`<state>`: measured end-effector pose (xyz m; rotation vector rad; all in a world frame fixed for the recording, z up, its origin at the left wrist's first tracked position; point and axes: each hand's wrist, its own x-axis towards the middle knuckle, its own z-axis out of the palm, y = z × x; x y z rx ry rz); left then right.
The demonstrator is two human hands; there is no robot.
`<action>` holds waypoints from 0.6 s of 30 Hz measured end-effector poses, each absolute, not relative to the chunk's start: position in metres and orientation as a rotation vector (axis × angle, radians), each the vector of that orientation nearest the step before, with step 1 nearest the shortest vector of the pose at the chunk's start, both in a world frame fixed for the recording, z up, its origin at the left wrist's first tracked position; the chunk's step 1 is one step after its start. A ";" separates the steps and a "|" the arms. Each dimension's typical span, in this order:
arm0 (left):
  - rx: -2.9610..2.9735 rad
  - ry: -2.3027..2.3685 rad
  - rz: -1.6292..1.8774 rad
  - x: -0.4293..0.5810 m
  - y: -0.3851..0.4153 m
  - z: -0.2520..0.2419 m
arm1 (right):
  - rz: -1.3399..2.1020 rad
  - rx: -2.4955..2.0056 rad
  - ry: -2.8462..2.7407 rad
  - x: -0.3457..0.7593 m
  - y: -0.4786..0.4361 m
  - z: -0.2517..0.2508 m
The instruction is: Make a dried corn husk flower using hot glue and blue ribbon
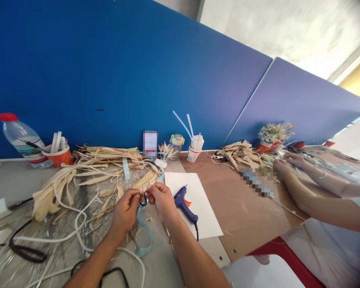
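Observation:
My left hand (127, 210) and my right hand (162, 200) are close together above the table, fingertips nearly meeting. Both are closed in a pinch; what lies between the fingers is too small to make out. A pale strip of dried corn husk (145, 181) shows just behind the fingertips. Between the hands hangs a small dark loop (143, 200), its kind unclear. Below them a light-blue ribbon (147, 236) curls on the table. To the right of my right hand, a blue glue gun (186, 205) lies on a white sheet (208, 224).
Dried husks (108, 154), a white cord (78, 224) and clear strips cover the left side. A bottle (24, 136), an orange cup (60, 157), a phone (150, 144), a jar (177, 142) and a paper cup (194, 152) stand along the blue partition (108, 72). A co-worker's arms (312, 192) reach in at right.

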<state>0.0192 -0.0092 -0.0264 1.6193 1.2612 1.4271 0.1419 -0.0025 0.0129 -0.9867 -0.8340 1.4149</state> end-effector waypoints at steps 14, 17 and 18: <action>1.466 1.241 1.458 0.021 -0.009 -0.026 | 1.599 -0.911 -0.628 0.136 -0.003 0.009; 1.451 1.219 1.449 0.020 -0.008 -0.028 | 1.613 -0.911 -0.601 0.136 -0.002 0.006; 1.453 1.223 1.444 0.020 -0.008 -0.028 | 1.621 -0.906 -0.592 0.136 -0.001 0.005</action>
